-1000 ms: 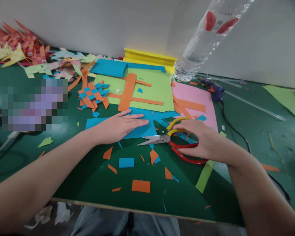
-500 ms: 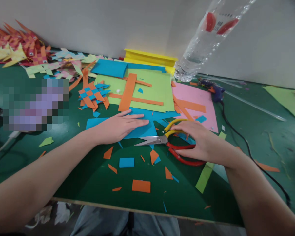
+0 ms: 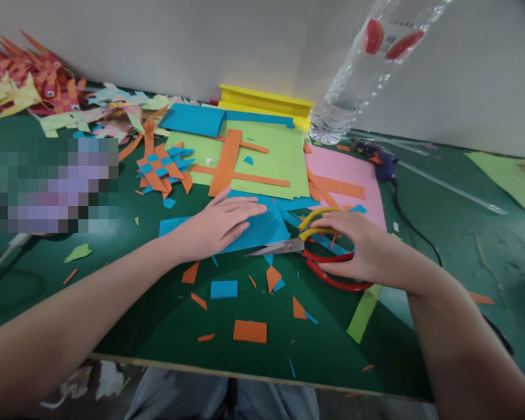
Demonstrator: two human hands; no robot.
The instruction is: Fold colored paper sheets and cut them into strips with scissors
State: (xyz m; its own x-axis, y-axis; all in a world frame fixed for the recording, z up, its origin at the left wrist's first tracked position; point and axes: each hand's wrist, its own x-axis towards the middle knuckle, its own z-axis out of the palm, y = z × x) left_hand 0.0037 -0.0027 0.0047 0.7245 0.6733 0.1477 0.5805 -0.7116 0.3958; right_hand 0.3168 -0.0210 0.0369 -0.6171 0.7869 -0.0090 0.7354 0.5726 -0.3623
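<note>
My left hand (image 3: 216,224) lies over a sheet of blue paper (image 3: 262,224), its fingers stretched out and pointing right. In my right hand (image 3: 361,245) is a pair of scissors (image 3: 295,245) with one yellow and one red handle. Their blades are nearly closed, point left and lie at the sheet's lower right edge. Below the blades are a small blue paper rectangle (image 3: 224,289), an orange rectangle (image 3: 249,332) and several scraps. A woven orange and blue paper piece (image 3: 161,168) rests beyond my left hand.
Green paper sheets (image 3: 271,157) with orange strips lie behind the blue sheet, beside pink paper (image 3: 371,175). A plastic bottle (image 3: 354,76) stands at the back. A glue gun (image 3: 385,163) trails a black cord on the right. A blurred-out device (image 3: 61,189) with a cable lies left.
The scissors and my right hand have shifted slightly right. The blue sheet has moved a little right and turned under my left hand, whose fingers have lifted and bent slightly.
</note>
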